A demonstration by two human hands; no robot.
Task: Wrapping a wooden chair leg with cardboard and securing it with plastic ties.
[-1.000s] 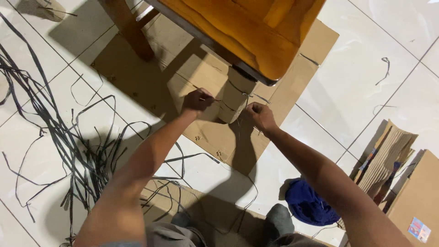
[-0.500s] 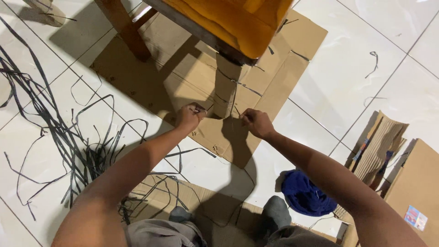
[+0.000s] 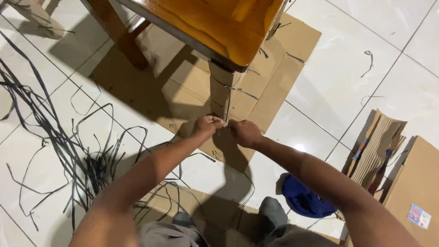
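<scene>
Straps: a tangle of black plastic straps (image 3: 59, 151) is spread over the tiled floor (image 3: 347, 77) at the left.
Cardboard sheet: a flattened cardboard sheet (image 3: 274, 87) is laid on the floor under the chair.
Chair: a wooden chair (image 3: 215, 23) is seen from above at the far middle; its near leg (image 3: 220, 93) is wrapped in cardboard bound with thin black straps.
Left hand (image 3: 208, 126): closed in a fist at the foot of the wrapped leg, touching it.
Right hand (image 3: 244, 132): closed too, just beside the left hand at the same spot; what is pinched cannot be told.
Blue cloth (image 3: 304, 199): lying on the floor near the right forearm.
Folded cardboard (image 3: 377, 146): stacked upright at the right, with a box (image 3: 416, 192) beside it.
</scene>
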